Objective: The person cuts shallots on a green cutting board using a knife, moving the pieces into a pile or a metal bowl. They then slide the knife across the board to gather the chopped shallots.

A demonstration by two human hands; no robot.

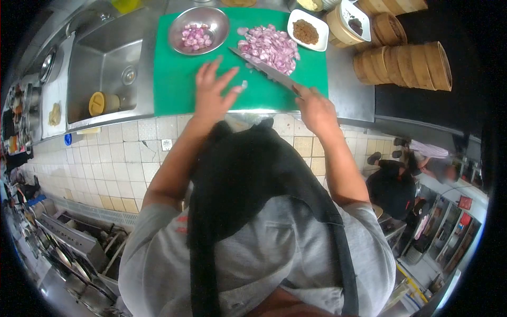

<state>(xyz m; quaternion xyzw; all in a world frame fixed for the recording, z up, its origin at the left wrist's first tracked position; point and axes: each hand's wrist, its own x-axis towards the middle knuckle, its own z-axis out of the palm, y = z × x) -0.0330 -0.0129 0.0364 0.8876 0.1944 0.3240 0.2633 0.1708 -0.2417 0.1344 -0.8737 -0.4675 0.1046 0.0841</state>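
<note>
My left hand [212, 96] hovers flat over a green cutting board [174, 84], fingers spread and holding nothing. A small piece of shallot [244, 84] lies by its fingertips. My right hand [316, 108] grips the handle of a large knife [264, 71] at the board's near right edge. The blade points away and to the left, its tip close to a pile of sliced purple shallots [269, 47] on the far part of the board. A metal bowl [172, 33] with a few shallot pieces stands at the board's far left.
A steel sink [105, 63] holding a yellow-lidded container [97, 103] lies left of the board. A white dish [320, 45] of brown food and stacked bamboo steamers [406, 66] stand to the right. Another person [393, 185] is at lower right.
</note>
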